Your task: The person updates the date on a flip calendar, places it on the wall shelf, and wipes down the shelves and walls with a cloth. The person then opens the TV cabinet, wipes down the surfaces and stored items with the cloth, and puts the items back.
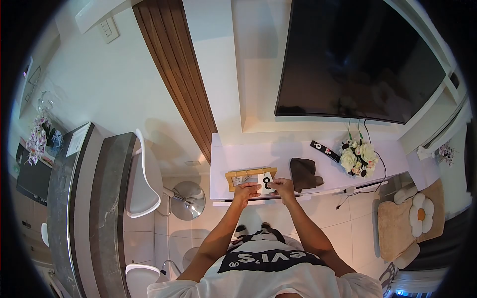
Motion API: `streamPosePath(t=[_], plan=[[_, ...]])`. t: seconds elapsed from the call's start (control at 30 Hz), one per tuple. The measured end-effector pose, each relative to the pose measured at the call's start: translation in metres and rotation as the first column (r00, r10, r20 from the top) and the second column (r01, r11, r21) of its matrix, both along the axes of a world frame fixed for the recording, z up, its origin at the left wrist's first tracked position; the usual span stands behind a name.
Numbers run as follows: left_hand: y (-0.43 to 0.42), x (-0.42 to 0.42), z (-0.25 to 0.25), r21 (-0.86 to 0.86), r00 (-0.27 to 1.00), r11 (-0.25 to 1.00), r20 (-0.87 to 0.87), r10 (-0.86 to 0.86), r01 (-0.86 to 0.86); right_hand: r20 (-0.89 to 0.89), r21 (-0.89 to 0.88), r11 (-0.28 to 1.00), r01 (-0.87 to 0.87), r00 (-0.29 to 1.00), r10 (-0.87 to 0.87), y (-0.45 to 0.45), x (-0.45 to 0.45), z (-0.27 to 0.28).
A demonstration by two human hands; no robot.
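Observation:
Between my two hands is a small white card with a black rounded mark on it. My left hand grips its left edge, and my right hand pinches the right side. Just beyond them, a yellow-brown wooden frame stands on the white console, partly covered by the card and hands. What is inside the frame is too small to make out. To the right of my right hand lies a crumpled dark brown cloth.
Farther right on the console are a black remote, a white flower arrangement and a black cable. A large TV is above. Bar stools and a dark counter stand left; a tan cushioned seat is right.

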State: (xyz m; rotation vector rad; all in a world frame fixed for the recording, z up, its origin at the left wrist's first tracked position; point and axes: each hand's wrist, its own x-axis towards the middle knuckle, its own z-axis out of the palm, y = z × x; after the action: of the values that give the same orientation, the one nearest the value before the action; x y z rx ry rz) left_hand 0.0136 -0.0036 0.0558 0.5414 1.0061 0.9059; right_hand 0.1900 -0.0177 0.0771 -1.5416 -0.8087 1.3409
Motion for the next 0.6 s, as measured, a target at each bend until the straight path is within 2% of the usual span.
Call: streamPosePath(t=[0.07, 0.13, 0.17, 0.23, 0.27, 0.33, 0.47, 0.53, 0.6], plan=[[-0.001, -0.001, -0.002, -0.004, 1.000, 1.000, 0.014, 0.016, -0.016, -0.043, -0.001, 1.000, 0.007, 0.999, -0.007, 0.001, 0.001, 0.003], [0.001, -0.003, -0.009, -0.008, 0.999, 1.000, 0.028, 0.029, -0.029, 0.028, -0.005, 1.000, 0.011, 1.000, -0.010, 0.004, 0.004, 0.012], [0.003, -0.005, -0.012, 0.029, 1.000, 1.000, -0.020, 0.008, -0.007, 0.028, -0.005, 1.000, 0.012, 1.000, -0.012, 0.005, 0.005, 0.016], [0.003, -0.007, -0.012, 0.062, 0.998, 0.998, -0.070, -0.010, 0.014, -0.152, -0.056, 0.998, 0.033, 0.987, -0.041, 0.006, 0.006, 0.028], [0.004, -0.008, -0.012, 0.082, 0.996, 0.996, -0.081, -0.029, 0.036, -0.153, -0.058, 0.998, 0.031, 0.987, -0.040, 0.009, 0.006, 0.032], [0.003, -0.009, -0.013, 0.100, 0.994, 0.993, -0.094, -0.049, 0.059, -0.345, -0.109, 0.994, -0.006, 0.938, -0.032, 0.016, 0.011, 0.036], [0.000, -0.008, -0.011, 0.133, 0.997, 0.990, -0.068, -0.029, 0.038, -0.404, -0.119, 0.991, -0.064, 0.915, 0.011, 0.024, 0.016, 0.040], [0.000, -0.009, -0.009, 0.145, 0.998, 0.989, -0.054, -0.015, 0.023, -0.500, -0.013, 0.990, -0.142, 0.858, 0.116, 0.024, 0.018, 0.044], [-0.001, -0.010, -0.005, 0.178, 0.996, 0.981, -0.061, -0.067, 0.077, -0.486, 0.023, 0.987, -0.156, 0.862, 0.148, 0.022, 0.019, 0.043]])
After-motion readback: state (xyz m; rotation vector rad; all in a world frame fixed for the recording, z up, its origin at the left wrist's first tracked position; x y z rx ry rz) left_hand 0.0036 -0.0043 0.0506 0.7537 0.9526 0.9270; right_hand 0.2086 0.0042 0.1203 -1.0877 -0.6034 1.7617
